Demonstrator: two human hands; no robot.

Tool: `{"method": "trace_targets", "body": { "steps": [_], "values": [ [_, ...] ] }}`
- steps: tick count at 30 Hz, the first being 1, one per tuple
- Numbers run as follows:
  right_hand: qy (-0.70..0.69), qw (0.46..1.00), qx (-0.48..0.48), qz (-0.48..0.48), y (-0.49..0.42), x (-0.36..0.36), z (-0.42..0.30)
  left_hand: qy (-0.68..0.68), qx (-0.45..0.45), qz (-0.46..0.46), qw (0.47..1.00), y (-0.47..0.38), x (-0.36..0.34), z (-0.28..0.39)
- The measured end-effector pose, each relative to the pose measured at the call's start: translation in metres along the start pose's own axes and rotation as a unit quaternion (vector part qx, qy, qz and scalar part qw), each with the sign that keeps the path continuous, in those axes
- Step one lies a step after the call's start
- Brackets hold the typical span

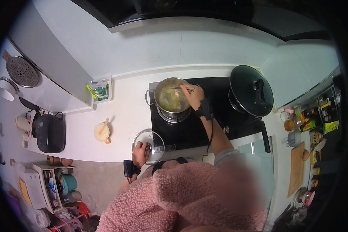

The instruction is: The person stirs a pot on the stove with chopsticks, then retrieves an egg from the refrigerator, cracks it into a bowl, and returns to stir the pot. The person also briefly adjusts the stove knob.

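Observation:
A stainless-steel pot (159, 105) sits on the left burner of the black cooktop (177, 136). Pale green pieces of food (171, 98) lie in liquid inside it. Above the pot's right rim, my right hand (195, 97) grips thin utensils, seemingly chopsticks (177, 87), whose tips reach over the food. My left hand (140, 153) holds the knob of a glass lid (150, 137) near the counter's front edge. The lid overlaps the cooktop's front left corner; whether it rests there or is lifted, I cannot tell. Both wrists wear black strapped devices.
A wok with a dark glass lid (246, 90) stands on the right burner, its handle (265, 136) pointing frontwards. On the left counter are a cup with a spoon (102, 132), a black appliance (50, 133) and a small white bin (103, 100). A wooden cutting board (296, 171) lies far right.

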State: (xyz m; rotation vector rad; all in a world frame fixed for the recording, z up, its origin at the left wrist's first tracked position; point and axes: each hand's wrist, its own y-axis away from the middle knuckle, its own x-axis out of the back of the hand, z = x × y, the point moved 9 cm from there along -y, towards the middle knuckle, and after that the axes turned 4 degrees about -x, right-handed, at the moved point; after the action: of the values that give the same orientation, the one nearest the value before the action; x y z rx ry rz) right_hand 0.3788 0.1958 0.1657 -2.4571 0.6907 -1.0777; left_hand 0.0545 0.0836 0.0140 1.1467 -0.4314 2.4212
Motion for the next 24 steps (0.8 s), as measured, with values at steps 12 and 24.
{"method": "trace_targets", "body": {
  "steps": [12, 24],
  "values": [
    [-0.096, 0.982, 0.033, -0.161, 0.009, -0.033, -0.001, 0.0, -0.012, -0.004, 1.0, -0.003, 0.0, 0.007],
    [0.014, 0.988, 0.036, -0.151, 0.002, 0.004, 0.003, -0.021, -0.009, -0.014, 1.0, -0.004, 0.003, 0.008]
  ]
}}
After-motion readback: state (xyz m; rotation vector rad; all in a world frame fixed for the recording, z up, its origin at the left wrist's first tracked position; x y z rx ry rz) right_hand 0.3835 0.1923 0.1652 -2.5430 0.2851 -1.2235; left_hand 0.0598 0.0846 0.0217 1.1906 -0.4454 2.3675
